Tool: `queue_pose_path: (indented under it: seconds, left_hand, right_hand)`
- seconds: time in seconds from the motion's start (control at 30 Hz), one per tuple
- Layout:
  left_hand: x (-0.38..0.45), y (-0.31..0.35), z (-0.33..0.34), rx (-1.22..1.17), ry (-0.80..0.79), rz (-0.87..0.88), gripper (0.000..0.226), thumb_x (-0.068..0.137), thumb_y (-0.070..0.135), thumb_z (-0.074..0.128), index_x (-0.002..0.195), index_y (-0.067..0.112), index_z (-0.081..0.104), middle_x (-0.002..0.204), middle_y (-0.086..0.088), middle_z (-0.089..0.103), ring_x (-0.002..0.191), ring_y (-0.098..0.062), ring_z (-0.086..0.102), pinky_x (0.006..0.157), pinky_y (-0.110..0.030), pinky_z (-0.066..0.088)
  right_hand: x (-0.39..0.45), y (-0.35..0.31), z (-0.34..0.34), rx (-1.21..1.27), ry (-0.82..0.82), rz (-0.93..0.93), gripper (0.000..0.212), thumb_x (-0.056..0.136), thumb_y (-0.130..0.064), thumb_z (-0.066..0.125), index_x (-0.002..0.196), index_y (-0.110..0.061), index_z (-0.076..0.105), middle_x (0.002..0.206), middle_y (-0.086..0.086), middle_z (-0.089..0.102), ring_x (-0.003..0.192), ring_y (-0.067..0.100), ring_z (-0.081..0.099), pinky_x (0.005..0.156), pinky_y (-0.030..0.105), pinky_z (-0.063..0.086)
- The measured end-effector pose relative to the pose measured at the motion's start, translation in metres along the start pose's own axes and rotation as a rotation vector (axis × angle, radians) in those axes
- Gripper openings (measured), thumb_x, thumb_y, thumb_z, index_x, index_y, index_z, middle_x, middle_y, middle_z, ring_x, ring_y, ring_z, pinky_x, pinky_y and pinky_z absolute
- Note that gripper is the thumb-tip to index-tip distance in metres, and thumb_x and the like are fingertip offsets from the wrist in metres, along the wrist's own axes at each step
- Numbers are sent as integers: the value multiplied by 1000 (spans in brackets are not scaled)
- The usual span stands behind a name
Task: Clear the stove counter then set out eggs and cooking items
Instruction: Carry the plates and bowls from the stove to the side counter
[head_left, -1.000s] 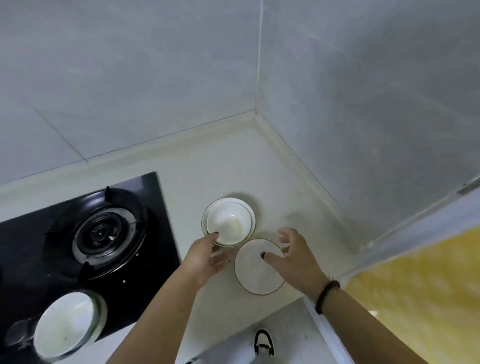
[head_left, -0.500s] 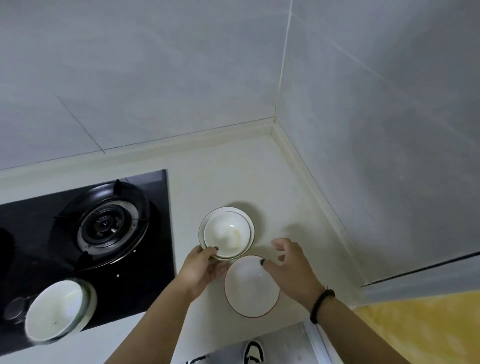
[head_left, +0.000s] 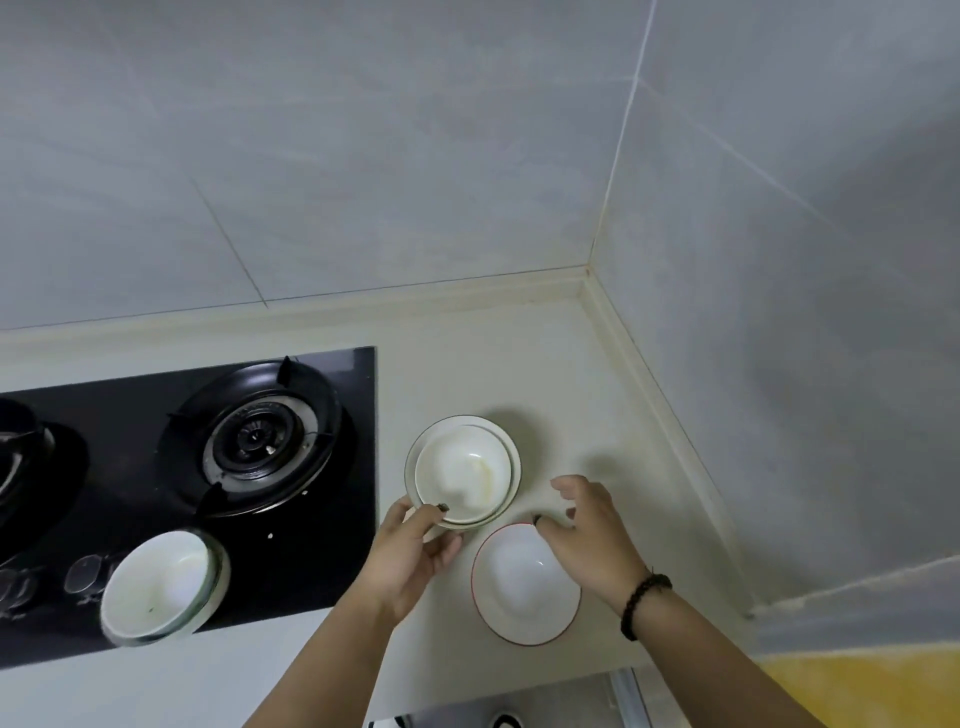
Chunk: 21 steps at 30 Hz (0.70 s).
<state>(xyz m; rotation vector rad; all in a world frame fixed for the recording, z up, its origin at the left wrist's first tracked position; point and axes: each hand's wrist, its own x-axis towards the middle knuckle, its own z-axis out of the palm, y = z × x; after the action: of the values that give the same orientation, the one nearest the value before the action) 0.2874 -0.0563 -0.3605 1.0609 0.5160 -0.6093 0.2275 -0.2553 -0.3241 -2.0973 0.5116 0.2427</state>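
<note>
Two stacked white bowls (head_left: 462, 470) stand on the cream counter (head_left: 582, 374) right of the stove. My left hand (head_left: 410, 551) grips the near rim of this stack, thumb over the edge. A white plate with a red rim (head_left: 524, 587) lies just in front and to the right. Above the plate's far edge is my right hand (head_left: 592, 530), fingers spread and loosely curved, thumb at the rim; I cannot tell if it touches. A third white bowl set in a glass bowl (head_left: 161, 587) rests on the stove's front edge.
The black gas stove (head_left: 130, 467) with a round burner (head_left: 254, 441) fills the left side. Grey tiled walls meet in a corner behind the counter. The counter's front edge runs just below the plate; floor and a shoe show beneath.
The view has swung left, showing more of the stove. My left hand has closed on the stacked bowls' rim. My right hand stays over the plate's far edge.
</note>
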Motion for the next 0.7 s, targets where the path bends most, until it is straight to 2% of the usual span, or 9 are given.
queue_pose_path:
  seconds: [0.13,0.27,0.33,0.43,0.5,0.7]
  left_hand:
    - [-18,3,-22,-7,5,52,24,82,3,65,102,15,56,106,-10,68,86,-28,66,76,-31,54]
    - [-39,1,-42,-3,61,91,23,81,5,66,100,17,61,99,-8,68,83,-25,65,79,-33,53]
    - [-48,-2,-51,3,87,109,24,82,7,66,104,16,61,95,-8,68,81,-24,64,81,-35,52]
    - [-63,-6,-59,-11,116,126,41,70,16,72,109,16,62,96,-9,69,83,-25,62,82,-36,53]
    - [-74,-7,-64,-31,133,144,43,68,18,71,110,16,62,99,-8,70,85,-26,62,82,-36,53]
    - [-97,8,-77,-51,141,251,48,68,17,68,116,15,62,102,-6,70,83,-23,66,81,-34,52]
  right_hand:
    - [-1,20,12,-103,-55,51,44,92,-23,57,133,-21,44,131,1,40,109,14,46,89,22,36]
    - [1,32,30,-97,-115,23,37,95,-19,49,130,-31,52,130,-3,52,118,13,50,96,25,40]
    - [4,37,36,-122,-89,-16,36,98,-16,45,129,-30,54,127,-4,57,117,13,52,97,25,41]
    - [7,42,38,-114,-49,-29,37,100,-8,37,126,-22,60,115,-3,62,106,12,55,88,21,39]
    - [5,41,38,-98,-36,-11,37,101,-5,35,125,-16,60,108,0,61,100,12,53,85,20,36]
    - [-2,19,46,-114,-23,-47,37,100,-4,35,127,-12,59,105,2,59,98,16,52,83,21,36]
